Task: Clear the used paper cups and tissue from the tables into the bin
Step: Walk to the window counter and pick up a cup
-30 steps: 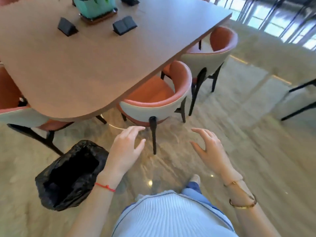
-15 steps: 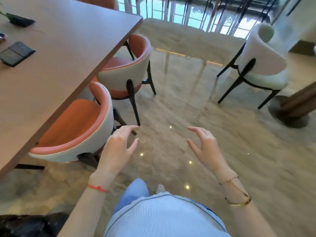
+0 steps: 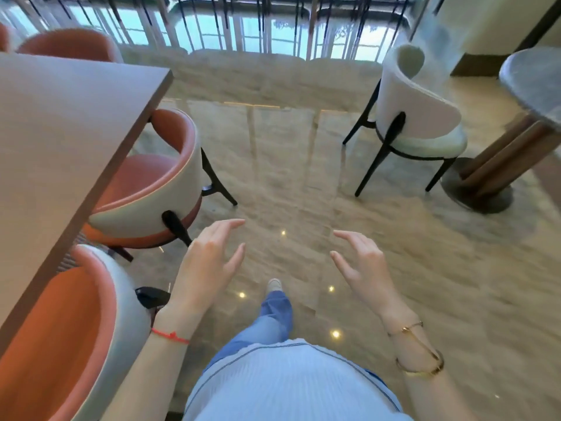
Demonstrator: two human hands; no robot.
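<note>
My left hand hovers over the glossy floor with relaxed, slightly bent fingers and holds nothing. My right hand floats at the same height to the right, also relaxed and holding nothing. No paper cup, tissue or bin shows in the head view. The long brown table runs along the left edge. A round grey table on a wooden pedestal stands at the far right.
Two orange-and-cream chairs are tucked beside the long table on my left. A white chair stands by the round table. Polished stone floor stretches ahead to a low ledge and glass railing. My shoe steps forward.
The view has swung right, away from the long table. The black bin bag has dropped out of sight at the lower left, and the white chair and round table have come closer. Both hands stay unchanged.
</note>
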